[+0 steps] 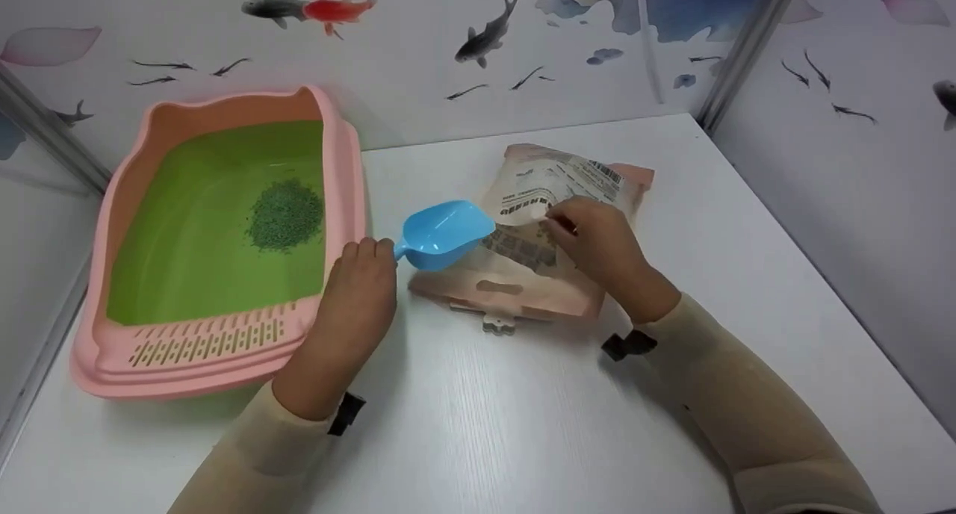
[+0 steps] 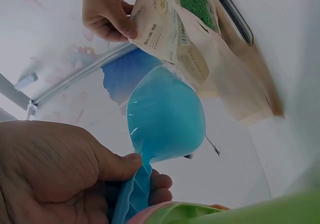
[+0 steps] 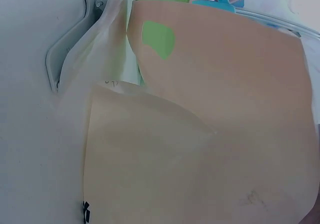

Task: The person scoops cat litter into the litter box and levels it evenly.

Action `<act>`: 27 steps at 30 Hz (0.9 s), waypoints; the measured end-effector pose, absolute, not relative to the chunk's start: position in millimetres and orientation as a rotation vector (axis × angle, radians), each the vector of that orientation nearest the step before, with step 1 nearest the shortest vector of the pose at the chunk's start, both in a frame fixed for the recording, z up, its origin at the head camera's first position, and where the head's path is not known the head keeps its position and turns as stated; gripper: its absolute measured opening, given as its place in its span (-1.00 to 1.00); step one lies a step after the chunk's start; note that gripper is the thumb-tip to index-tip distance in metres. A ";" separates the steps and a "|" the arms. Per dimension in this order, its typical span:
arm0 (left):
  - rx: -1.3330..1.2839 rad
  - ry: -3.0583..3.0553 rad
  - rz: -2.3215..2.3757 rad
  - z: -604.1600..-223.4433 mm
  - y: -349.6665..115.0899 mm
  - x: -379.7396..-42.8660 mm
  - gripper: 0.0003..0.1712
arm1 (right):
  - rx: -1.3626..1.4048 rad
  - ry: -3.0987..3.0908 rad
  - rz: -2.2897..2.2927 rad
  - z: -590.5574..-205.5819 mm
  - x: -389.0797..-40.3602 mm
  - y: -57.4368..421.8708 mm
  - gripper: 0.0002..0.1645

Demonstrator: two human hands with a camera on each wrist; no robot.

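Observation:
My left hand (image 1: 357, 293) grips the handle of a light blue scoop (image 1: 446, 234), whose bowl points right and looks bare inside. The scoop hangs between the litter tray and a pale paper bag (image 1: 515, 293). My right hand (image 1: 601, 245) pinches the bag's side, seen also in the left wrist view, with the fingertips partly hidden. Through a window in the bag show green granules (image 2: 196, 5). A metal clip (image 1: 499, 324) lies at the bag's near edge. On the left, the pink litter tray (image 1: 349, 200) holds a small pile of green granules (image 1: 285, 215).
The white tabletop (image 1: 508, 424) runs in front of both arms. Printed panels with fish stand behind and on the sides, joined by a metal corner post (image 1: 750, 51). The tray's slotted front ledge (image 1: 209, 342) lies left of my left forearm.

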State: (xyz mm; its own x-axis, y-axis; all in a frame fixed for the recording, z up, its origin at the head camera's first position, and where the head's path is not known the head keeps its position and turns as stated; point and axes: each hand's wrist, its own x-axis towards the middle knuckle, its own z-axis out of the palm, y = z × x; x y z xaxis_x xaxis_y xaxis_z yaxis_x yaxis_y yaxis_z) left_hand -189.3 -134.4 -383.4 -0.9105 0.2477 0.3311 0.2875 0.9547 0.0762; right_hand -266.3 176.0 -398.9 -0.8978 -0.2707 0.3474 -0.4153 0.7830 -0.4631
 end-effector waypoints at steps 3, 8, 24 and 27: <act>-0.406 -2.773 -0.142 -384.9 -131.8 -188.3 -0.82 | 0.509 -2.730 0.812 -397.8 -266.4 175.2 -0.83; -0.418 -2.794 -0.101 -386.5 -127.1 -185.1 -0.77 | 0.494 -2.745 0.820 -397.2 -266.7 174.3 -0.84; -0.448 -2.855 0.021 -393.4 -109.3 -173.5 -0.72 | 0.544 -2.676 0.810 -400.7 -266.3 175.9 -0.84; -0.456 -2.863 0.044 -394.3 -105.6 -171.0 -0.69 | 0.541 -2.681 0.827 -400.7 -266.5 175.8 -0.84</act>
